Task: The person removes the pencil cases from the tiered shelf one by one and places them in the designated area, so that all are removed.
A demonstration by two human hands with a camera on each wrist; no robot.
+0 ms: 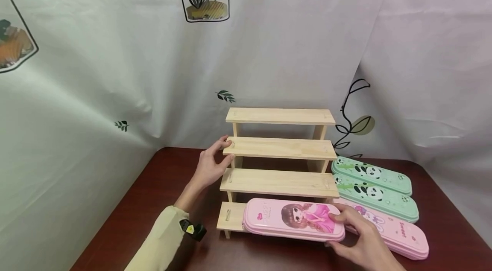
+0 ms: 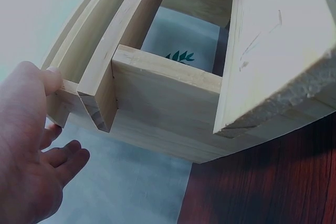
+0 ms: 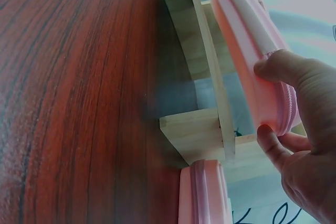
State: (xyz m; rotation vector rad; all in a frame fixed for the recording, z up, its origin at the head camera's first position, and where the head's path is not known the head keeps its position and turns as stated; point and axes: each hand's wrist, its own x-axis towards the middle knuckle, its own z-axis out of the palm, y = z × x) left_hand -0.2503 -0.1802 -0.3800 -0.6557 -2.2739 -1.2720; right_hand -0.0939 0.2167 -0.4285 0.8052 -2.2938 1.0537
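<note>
A four-step wooden display stand (image 1: 278, 181) stands on the dark red table. At the left end of its second step from the top, my left hand (image 1: 211, 164) pinches the board, thumb below and fingers above. My right hand (image 1: 361, 237) grips the right end of a pink zippered pencil case (image 1: 265, 222) printed with a long-haired girl. The case lies lengthwise over the lowest step, covering most of it. In the right wrist view, thumb and fingers hold the case (image 3: 244, 51) by its zipper edge and side, tilted above the lowest board.
Right of the stand, another pink pencil case (image 1: 403, 234) with a bunny print lies on the table (image 1: 142, 220). Two green panda cases (image 1: 399, 207) lie behind it, one partly over the other. A pale printed cloth (image 1: 292, 49) hangs behind and beside the table.
</note>
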